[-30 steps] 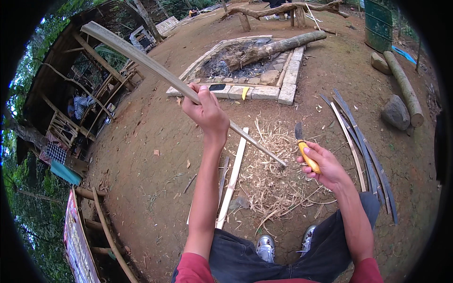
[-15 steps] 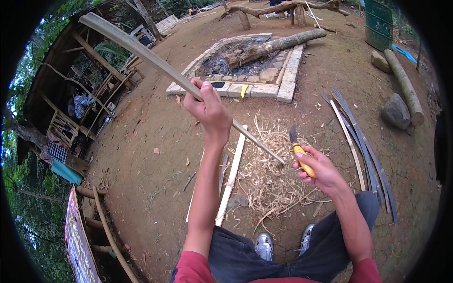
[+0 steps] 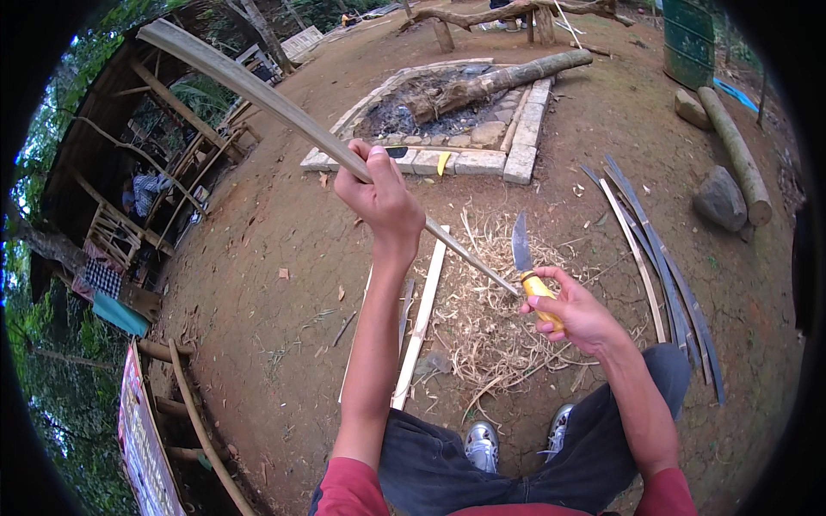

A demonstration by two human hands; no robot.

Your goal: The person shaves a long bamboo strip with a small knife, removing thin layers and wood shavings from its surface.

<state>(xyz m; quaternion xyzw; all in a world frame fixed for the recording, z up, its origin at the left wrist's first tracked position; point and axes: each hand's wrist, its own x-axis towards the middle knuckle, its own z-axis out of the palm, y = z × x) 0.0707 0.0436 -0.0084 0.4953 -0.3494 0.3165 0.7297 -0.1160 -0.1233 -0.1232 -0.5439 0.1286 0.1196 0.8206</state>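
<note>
My left hand (image 3: 379, 191) is wrapped round a long, pale wooden strip (image 3: 258, 89), holding it aslant from the upper left down towards the middle. In my right hand (image 3: 576, 311) is a knife (image 3: 521, 243) with a yellow handle, its blade pointing up and away from me. The strip's lower end lies close beside the knife handle; whether they touch I cannot tell. Curly wood shavings (image 3: 490, 344) are heaped on the ground below both hands. Left of the heap, a pale split strip (image 3: 422, 318) lies on the soil.
Ahead is a stone-edged fire pit (image 3: 482, 163) with a charred log (image 3: 508, 82) across it. Several dark strips (image 3: 667, 267) lie at the right, near a grey rock (image 3: 721, 199) and a pole (image 3: 736, 155). A yellow curved object (image 3: 442, 162) rests against the pit's edge.
My right hand has shifted slightly left and turned the knife, so more of the blade's flat side shows. The left hand and the wooden strip have hardly moved.
</note>
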